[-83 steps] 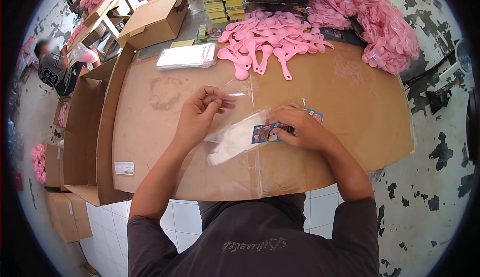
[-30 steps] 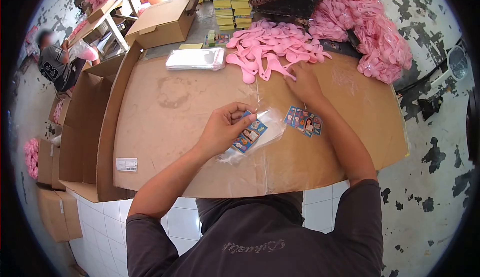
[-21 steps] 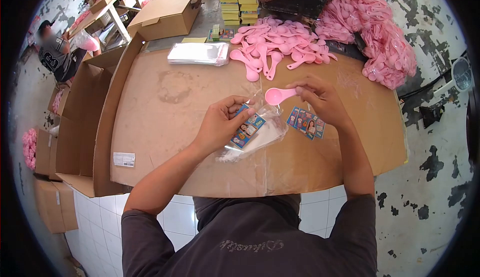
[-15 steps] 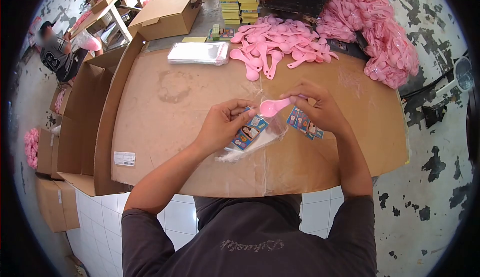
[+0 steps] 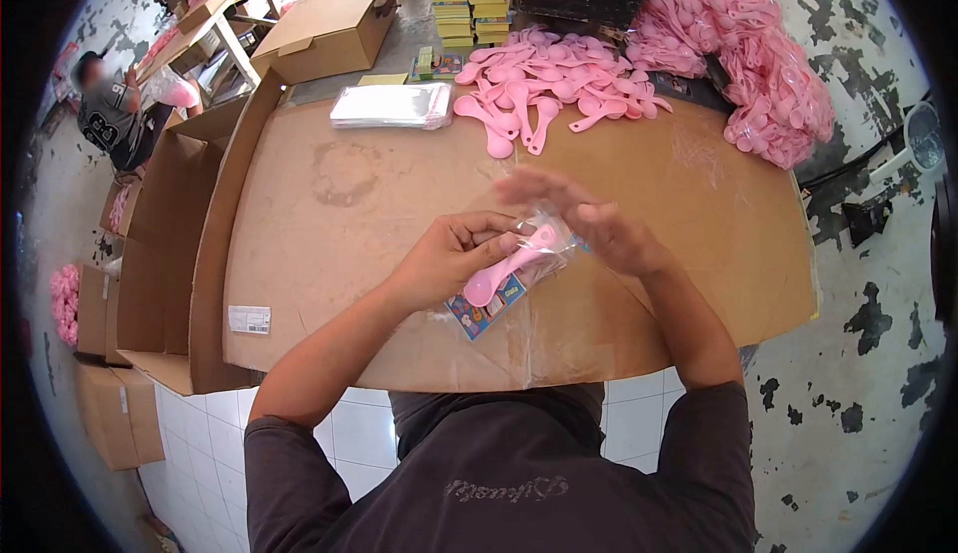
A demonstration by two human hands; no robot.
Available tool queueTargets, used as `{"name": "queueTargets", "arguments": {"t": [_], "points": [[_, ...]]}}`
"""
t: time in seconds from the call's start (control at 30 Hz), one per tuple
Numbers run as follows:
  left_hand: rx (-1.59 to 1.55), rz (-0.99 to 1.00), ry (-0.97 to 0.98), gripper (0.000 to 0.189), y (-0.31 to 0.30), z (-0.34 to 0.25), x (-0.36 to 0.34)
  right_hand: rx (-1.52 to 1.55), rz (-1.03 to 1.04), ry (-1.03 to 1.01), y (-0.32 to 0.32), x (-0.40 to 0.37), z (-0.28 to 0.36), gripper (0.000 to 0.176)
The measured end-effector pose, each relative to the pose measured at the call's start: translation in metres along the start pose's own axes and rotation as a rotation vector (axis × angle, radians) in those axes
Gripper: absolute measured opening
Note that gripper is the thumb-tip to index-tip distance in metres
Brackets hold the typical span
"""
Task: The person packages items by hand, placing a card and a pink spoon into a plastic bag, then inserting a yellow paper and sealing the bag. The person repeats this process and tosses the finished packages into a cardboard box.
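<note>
My left hand (image 5: pixel 449 259) pinches the upper edge of a clear plastic bag (image 5: pixel 552 259) over the cardboard-covered table. Inside the bag, a pink spoon (image 5: pixel 509 269) lies slanted, its bowl toward me, on top of a blue printed card (image 5: pixel 487 315). My right hand (image 5: pixel 604 226), smeared by motion, is beside the bag's mouth with its fingers stretched out and nothing visible in them. Under that hand, a bit of blue from other printed cards (image 5: pixel 585 247) shows; the rest is hidden.
Loose pink spoons (image 5: pixel 544 84) are heaped at the back, near a stack of clear bags (image 5: pixel 391 106). Bagged spoons (image 5: pixel 768 104) pile up at the back right. An open carton (image 5: pixel 165 244) stands along the left edge. Another person (image 5: pixel 112 119) sits at far left.
The pink spoon has left my right hand and now lies in the bag over the card. My right hand has opened and blurred; my left hand still grips the bag.
</note>
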State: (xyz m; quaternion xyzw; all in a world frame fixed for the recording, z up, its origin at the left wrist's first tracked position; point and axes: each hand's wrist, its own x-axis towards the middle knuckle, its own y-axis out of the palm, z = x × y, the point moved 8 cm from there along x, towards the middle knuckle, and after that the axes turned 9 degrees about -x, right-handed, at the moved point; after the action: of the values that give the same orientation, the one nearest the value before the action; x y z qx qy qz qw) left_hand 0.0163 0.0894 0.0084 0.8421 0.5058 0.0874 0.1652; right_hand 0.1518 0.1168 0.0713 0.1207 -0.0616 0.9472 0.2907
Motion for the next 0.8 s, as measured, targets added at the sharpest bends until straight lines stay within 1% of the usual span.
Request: {"name": "queueTargets", "arguments": {"t": [0.03,0.13,0.23,0.33,0.43,0.53,0.63,0.73,0.8], "points": [[-0.057,0.017,-0.036,0.033,0.001,0.0,-0.001,-0.034,-0.014,-0.05,-0.009,0.0,0.008,0.049],[-0.117,0.091,-0.026,0.038,0.004,0.001,-0.001,-0.536,0.027,-0.033,-0.009,-0.007,0.015,0.031],[-0.082,0.117,-0.143,0.044,0.008,-0.003,-0.008,-0.687,-0.082,-0.078,0.006,0.0,0.044,0.011],[0.033,0.008,0.232,0.042,0.002,-0.024,-0.004,-0.725,-0.121,-0.234,0.01,0.006,0.087,0.008],[0.147,-0.048,0.326,0.047,0.006,-0.043,-0.009,-1.229,-0.154,-0.363,0.019,0.006,0.122,0.011],[0.446,-0.026,0.484,0.054,0.017,-0.06,-0.019,-1.284,-0.269,-0.266,0.017,0.007,0.125,0.01],[0.458,-0.05,0.513,0.058,0.024,-0.062,-0.023,-1.136,-0.336,-0.155,0.013,0.008,0.115,0.008],[0.546,-0.107,0.51,0.053,0.026,-0.069,-0.027,-1.057,-0.359,-0.101,0.014,0.007,0.111,0.007],[0.407,-0.104,0.46,0.048,0.023,-0.062,-0.024,-1.053,-0.325,-0.055,0.015,0.007,0.106,0.01]]}}
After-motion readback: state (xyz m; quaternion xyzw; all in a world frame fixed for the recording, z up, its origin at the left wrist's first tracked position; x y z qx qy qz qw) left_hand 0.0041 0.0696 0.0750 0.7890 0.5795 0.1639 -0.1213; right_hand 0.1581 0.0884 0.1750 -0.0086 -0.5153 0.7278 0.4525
